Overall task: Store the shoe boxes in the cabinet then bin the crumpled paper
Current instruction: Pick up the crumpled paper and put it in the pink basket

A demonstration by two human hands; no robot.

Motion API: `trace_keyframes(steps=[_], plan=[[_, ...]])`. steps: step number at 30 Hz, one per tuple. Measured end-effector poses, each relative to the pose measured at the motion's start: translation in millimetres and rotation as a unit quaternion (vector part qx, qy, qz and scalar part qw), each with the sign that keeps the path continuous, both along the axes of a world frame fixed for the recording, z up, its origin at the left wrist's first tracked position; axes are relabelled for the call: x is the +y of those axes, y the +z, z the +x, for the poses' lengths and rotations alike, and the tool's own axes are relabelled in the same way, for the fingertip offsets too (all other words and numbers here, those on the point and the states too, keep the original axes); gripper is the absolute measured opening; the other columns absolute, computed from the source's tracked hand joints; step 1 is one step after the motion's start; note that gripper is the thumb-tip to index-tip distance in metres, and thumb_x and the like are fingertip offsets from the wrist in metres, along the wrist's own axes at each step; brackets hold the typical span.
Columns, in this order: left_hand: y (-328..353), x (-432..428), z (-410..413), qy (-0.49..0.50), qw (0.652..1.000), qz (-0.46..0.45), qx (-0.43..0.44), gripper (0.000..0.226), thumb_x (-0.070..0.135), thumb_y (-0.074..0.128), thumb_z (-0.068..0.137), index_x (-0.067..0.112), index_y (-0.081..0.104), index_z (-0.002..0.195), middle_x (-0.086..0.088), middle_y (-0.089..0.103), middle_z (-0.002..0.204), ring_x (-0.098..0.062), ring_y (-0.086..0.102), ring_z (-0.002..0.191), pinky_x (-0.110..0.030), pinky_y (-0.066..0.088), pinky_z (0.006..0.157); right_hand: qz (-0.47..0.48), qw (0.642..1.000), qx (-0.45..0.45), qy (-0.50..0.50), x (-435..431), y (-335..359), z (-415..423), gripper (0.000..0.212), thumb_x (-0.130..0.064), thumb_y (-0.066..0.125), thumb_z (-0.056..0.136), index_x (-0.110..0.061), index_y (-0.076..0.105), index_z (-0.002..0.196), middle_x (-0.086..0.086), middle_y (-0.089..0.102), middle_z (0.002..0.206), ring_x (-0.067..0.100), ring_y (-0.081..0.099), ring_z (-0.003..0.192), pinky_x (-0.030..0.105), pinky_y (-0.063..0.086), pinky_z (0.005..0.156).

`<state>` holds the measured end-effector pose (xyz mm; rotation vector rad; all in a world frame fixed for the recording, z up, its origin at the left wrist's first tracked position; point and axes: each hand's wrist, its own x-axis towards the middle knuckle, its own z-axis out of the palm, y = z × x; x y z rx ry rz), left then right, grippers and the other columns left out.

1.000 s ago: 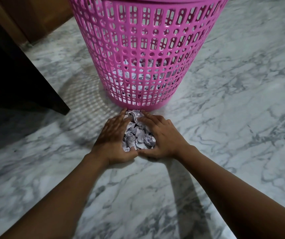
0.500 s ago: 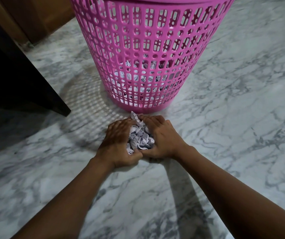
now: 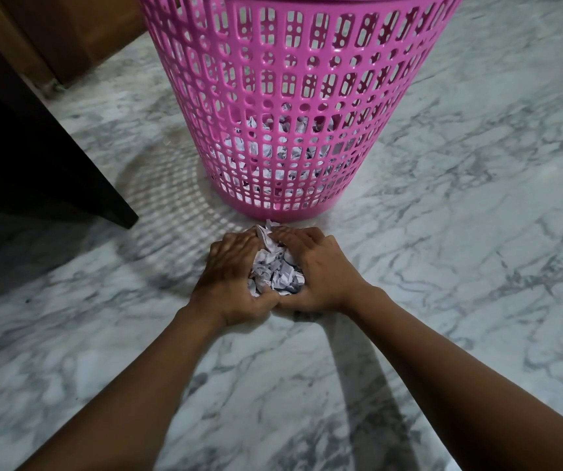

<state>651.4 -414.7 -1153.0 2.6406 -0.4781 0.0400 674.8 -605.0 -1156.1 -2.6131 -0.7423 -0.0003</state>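
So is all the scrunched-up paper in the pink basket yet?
Not all. Some crumpled paper already shows through the holes of the pink basket. Right now the left hand and right hand are cupped around a last pile of crumpled paper on the marble floor. It still needs lifting in. No shoe boxes or cabinet are in view.

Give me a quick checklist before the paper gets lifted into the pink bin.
1. Both hands on the paper: ok, left hand and right hand cup the crumpled paper.
2. Whole wad enclosed: not ok, a piece pokes out toward the bin.
3. Pink bin upright, close ahead: ok.
4. Bin has room: cannot tell, rim out of view; paper shows only low inside.
5. Marble floor free of stray scraps: ok.
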Motion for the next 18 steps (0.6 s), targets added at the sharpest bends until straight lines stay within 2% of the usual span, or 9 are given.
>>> trace_keyframes(steps=[5,8,10,12,15,17,18], plan=[[1.8,-1.9,-2.0,-0.024,0.999,-0.014,-0.02,0.076,0.047,0.053,0.058,0.008,0.055,0.124,-0.006,0.059,0.119,-0.03,0.05,0.104,-0.04,0.04,0.089,-0.005,1.0,0.003,0.003,0.2,0.5,-0.9,0.108,-0.082,0.06,0.059,-0.017,0.041,0.143,0.003,0.052,0.141,0.027,0.049,0.122,0.041,0.043,0.09],[-0.1,-4.4,-4.9,-0.025,0.999,-0.025,-0.033,0.073,0.045,0.054,0.058,0.007,0.055,0.12,-0.007,0.058,0.115,-0.029,0.048,0.101,-0.04,0.041,0.086,0.009,1.0,0.018,0.001,2.3,2.3,-1.2,0.107,-0.081,0.057,0.059,-0.016,0.041,0.142,0.007,0.059,0.128,0.03,0.051,0.117,0.042,0.042,0.089],[-1.8,-8.0,-9.2,-0.008,0.997,-0.061,-0.037,0.067,0.042,0.054,0.06,0.005,0.056,0.115,-0.01,0.06,0.109,-0.03,0.051,0.099,-0.04,0.043,0.086,0.031,0.999,0.013,-0.004,5.3,2.2,-2.5,0.096,-0.071,0.061,0.061,-0.014,0.047,0.137,0.009,0.064,0.118,0.031,0.056,0.108,0.041,0.045,0.086],[-1.6,-15.0,-14.6,0.024,0.992,-0.121,-0.041,0.056,0.038,0.053,0.064,0.003,0.057,0.108,-0.012,0.062,0.1,-0.032,0.056,0.092,-0.039,0.046,0.083,0.063,0.998,0.003,-0.007,8.3,3.1,-5.7,0.082,-0.055,0.068,0.064,-0.012,0.052,0.131,0.009,0.069,0.108,0.031,0.061,0.096,0.034,0.045,0.081],[2.4,-25.7,-21.8,0.1,0.974,-0.198,-0.054,0.038,0.035,0.053,0.068,0.006,0.056,0.092,-0.01,0.063,0.08,-0.033,0.059,0.074,-0.033,0.045,0.069,0.115,0.993,0.011,-0.016,17.2,12.0,-16.4,0.055,-0.033,0.072,0.064,-0.009,0.063,0.112,0.007,0.071,0.092,0.022,0.061,0.078,0.02,0.035,0.065],[5.1,-30.1,-25.1,0.143,0.96,-0.23,-0.069,0.028,0.033,0.051,0.069,0.008,0.055,0.083,-0.008,0.061,0.07,-0.032,0.057,0.064,-0.032,0.043,0.061,0.139,0.989,0.037,-0.02,22.7,17.2,-25.1,0.039,-0.028,0.068,0.064,-0.01,0.065,0.098,0.004,0.07,0.084,0.018,0.058,0.074,0.018,0.031,0.059],[6.0,-31.3,-26.4,0.16,0.955,-0.238,-0.077,0.027,0.032,0.051,0.069,0.008,0.055,0.08,-0.008,0.06,0.067,-0.032,0.056,0.061,-0.033,0.043,0.059,0.146,0.988,0.053,-0.022,24.6,18.8,-29.6,0.037,-0.026,0.069,0.063,-0.011,0.065,0.097,0.003,0.07,0.085,0.019,0.059,0.076,0.02,0.035,0.06]])
